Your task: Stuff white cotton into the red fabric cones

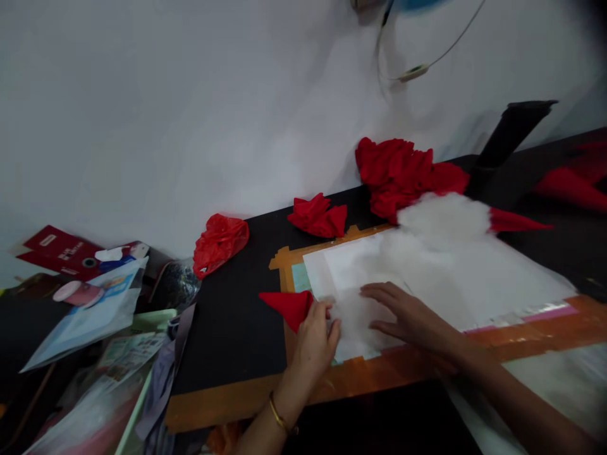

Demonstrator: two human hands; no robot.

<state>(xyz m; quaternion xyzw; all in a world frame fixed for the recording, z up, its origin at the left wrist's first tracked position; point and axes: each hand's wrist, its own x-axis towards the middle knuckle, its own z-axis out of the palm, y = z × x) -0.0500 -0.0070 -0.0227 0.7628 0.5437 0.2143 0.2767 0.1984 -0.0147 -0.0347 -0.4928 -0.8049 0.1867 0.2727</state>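
My left hand [317,338], with a bangle on its wrist, is closed on the wide end of a small red cloth cone [288,307]. The cone's tip points left, over the black table. To its right, my right hand [403,313] hovers or rests over the white sheet [450,291], fingers spread and holding nothing I can make out. Beyond that hand lies a fluffy heap of white stuffing [443,221]. Another red cone [516,220] pokes out from the heap's right side.
Crumpled red cloth [317,216] and a larger red pile [403,174] lie along the wall. A red plastic bag [219,243] sits at the table's back left corner. Brown tape [227,398] lines the front edge. A black upright object [515,133] stands back right.
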